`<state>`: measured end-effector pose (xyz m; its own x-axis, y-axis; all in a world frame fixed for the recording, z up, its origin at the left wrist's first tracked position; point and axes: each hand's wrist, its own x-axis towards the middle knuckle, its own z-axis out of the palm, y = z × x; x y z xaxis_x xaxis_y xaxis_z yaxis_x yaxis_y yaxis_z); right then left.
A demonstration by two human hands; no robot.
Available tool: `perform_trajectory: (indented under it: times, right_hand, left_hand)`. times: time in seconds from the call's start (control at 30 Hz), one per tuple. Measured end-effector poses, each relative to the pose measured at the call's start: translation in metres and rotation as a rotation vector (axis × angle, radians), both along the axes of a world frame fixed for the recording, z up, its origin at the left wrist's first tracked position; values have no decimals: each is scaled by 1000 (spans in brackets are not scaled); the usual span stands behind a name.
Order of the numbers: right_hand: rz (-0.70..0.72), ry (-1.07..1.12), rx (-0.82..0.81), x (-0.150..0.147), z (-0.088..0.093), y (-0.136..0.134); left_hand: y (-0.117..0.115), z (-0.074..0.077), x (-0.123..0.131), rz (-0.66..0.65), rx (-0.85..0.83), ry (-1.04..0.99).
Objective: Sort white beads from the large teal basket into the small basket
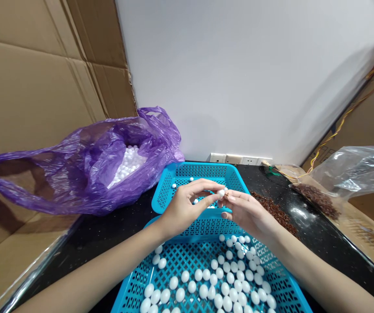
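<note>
Between thumb and fingers, my left hand (185, 204) pinches a small white ball (221, 193). My right hand (250, 213) meets it from the other side, closed on a tiny reddish-brown piece (227, 195) that touches or nearly touches the ball. The fingertips partly cover both. Below them is the far blue plastic basket (160, 193), holding a few white balls. Nearer to me, a larger blue basket (292, 284) holds many white egg-shaped balls (227, 303), most of them toward its right side.
A purple plastic bag (76, 148) of small white balls (130, 165) lies at left. Loose reddish-brown pieces (276, 213) are heaped on the black table (320, 243), beside a clear bag (359, 169) with more. Cardboard (27, 78), a white wall (239, 78) and sockets (234, 159) stand around.
</note>
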<state>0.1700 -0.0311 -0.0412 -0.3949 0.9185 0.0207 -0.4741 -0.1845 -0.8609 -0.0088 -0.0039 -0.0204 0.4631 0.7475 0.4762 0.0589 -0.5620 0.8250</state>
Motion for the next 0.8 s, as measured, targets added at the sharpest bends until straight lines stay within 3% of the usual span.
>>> perform_trajectory:
  times: [0.4, 0.8]
  right_hand:
    - [8, -30, 10, 1, -1, 0]
    - [-79, -48, 80, 0, 1, -1]
  left_hand:
    - [-1, 0, -1, 14, 117, 29]
    - [-5, 4, 2, 12, -35, -14]
